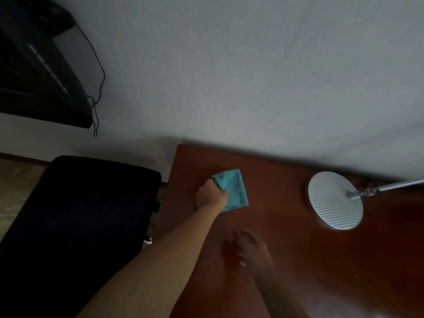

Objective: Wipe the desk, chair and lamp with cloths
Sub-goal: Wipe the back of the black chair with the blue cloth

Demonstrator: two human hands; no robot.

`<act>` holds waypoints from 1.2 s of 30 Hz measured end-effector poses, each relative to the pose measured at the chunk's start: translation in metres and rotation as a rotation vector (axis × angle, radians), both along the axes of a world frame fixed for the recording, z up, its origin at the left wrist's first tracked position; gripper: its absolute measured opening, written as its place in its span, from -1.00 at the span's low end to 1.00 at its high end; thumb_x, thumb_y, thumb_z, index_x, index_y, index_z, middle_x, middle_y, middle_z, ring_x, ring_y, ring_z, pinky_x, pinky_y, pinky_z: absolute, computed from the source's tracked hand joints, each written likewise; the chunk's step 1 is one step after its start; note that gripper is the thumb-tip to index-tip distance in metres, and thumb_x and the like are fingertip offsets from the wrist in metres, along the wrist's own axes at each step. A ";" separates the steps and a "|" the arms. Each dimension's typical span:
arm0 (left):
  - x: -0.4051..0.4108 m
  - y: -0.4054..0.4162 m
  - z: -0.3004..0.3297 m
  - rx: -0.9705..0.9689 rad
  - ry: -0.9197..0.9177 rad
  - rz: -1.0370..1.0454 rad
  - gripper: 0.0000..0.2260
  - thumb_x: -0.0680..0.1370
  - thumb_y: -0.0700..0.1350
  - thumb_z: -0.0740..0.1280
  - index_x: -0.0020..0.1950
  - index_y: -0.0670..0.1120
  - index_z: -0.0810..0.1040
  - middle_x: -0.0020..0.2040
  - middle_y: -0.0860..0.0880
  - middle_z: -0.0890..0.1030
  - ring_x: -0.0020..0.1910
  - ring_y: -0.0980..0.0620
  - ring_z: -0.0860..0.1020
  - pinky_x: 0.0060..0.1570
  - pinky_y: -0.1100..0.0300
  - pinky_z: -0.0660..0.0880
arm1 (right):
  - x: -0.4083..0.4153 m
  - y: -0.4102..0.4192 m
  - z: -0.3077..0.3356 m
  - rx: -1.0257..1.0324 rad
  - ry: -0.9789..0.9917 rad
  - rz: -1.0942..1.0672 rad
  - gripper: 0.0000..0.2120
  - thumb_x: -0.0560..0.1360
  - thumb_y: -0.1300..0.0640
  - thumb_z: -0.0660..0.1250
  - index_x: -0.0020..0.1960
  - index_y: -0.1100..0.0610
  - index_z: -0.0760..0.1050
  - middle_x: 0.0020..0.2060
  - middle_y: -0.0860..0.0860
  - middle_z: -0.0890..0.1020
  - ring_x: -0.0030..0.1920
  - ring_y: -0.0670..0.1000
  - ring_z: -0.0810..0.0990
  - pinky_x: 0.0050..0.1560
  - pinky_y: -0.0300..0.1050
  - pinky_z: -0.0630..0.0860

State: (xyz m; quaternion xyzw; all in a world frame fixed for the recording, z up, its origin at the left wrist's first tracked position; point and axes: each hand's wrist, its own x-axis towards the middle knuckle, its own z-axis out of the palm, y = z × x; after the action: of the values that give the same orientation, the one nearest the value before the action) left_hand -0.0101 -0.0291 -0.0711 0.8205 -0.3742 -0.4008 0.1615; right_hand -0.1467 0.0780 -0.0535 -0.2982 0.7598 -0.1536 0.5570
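Note:
A folded turquoise cloth [234, 191] lies flat on the reddish-brown desk [286, 249], near its far left corner. My left hand [210, 196] presses down on the cloth's left edge and grips it. My right hand [251, 247] hovers low over the desk closer to me, fingers spread, holding nothing. The lamp's round silver ribbed head [333, 200] hangs over the desk at the right, on a metal arm [394, 186] coming in from the right edge. The dark chair [75, 226] stands left of the desk.
A pale wall [229, 65] runs behind the desk. At the upper left, a black device [41, 72] sits on a dark shelf, with a thin cable [98, 88] dangling from it. Light flooring [16, 180] shows left of the chair.

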 end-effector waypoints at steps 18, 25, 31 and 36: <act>0.052 0.295 0.159 -0.374 0.148 0.072 -0.70 0.44 -0.23 0.37 0.00 0.15 0.45 -0.03 0.11 0.56 -0.05 0.12 0.58 -0.16 0.24 0.54 | 0.090 0.176 0.088 -0.052 -0.618 -0.235 -0.72 0.65 0.00 0.18 0.10 0.13 0.59 -0.30 0.02 0.73 -0.34 0.00 0.69 -0.39 -0.12 0.55; 0.127 0.430 0.204 -0.482 -0.027 0.012 -0.66 0.50 -0.20 0.41 0.08 0.19 0.40 0.04 0.18 0.52 -0.04 0.21 0.54 -0.27 0.40 0.45 | 0.182 0.300 0.129 -0.063 -0.539 0.117 -0.69 0.69 0.14 0.10 -0.08 0.24 0.53 -0.34 0.10 0.55 -0.33 0.05 0.50 -0.30 -0.06 0.41; 0.221 0.541 0.230 -0.554 -0.100 -0.070 -0.65 0.45 -0.21 0.42 0.03 0.19 0.42 0.05 0.22 0.54 0.05 0.26 0.52 -0.01 0.37 0.51 | 0.260 0.393 0.150 -0.211 -0.488 0.196 -0.79 0.60 0.27 0.20 0.01 0.20 0.63 -0.19 0.15 0.69 -0.11 0.14 0.65 -0.13 -0.02 0.51; 0.289 0.628 0.238 -0.576 -0.038 -0.217 -0.61 0.46 -0.13 0.36 0.18 0.26 0.44 0.17 0.30 0.52 0.18 0.39 0.45 0.09 0.61 0.30 | 0.337 0.476 0.160 0.014 -0.952 -0.149 -0.66 0.59 0.28 0.13 0.32 0.23 0.49 0.22 0.25 0.59 0.29 0.25 0.52 0.35 0.17 0.42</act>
State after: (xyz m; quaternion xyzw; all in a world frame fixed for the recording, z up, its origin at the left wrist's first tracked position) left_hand 0.2792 0.5987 0.1666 0.7036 -0.5609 -0.2776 0.3366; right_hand 0.1907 0.5537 0.1062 -0.1361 0.4406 -0.3075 0.8324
